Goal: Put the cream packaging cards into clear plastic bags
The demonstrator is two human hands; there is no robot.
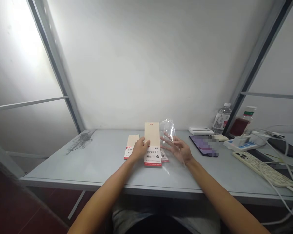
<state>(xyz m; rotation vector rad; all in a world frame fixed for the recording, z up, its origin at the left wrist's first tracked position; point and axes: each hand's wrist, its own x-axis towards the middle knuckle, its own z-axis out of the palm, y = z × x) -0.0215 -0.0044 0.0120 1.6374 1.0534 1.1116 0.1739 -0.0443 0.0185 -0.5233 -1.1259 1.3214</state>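
My left hand (139,149) grips the left edge of a tall beige card pack with a red band at its foot (152,143), holding it upright over the grey table (92,162). Spread beside the pack's right edge, my right hand (178,149) has a clear plastic sleeve (168,129) resting against its fingers. A second, shorter beige pack (131,144) lies flat on the table left of my left hand. Another pack's corner (164,158) shows under the upright one.
A dark tablet (203,145) lies right of my right hand, with a white flat box (200,131) behind it. Two bottles (221,118) stand at the back right. Power strips (263,167) and white cables crowd the right side. A metal wire item (80,141) lies at the back left.
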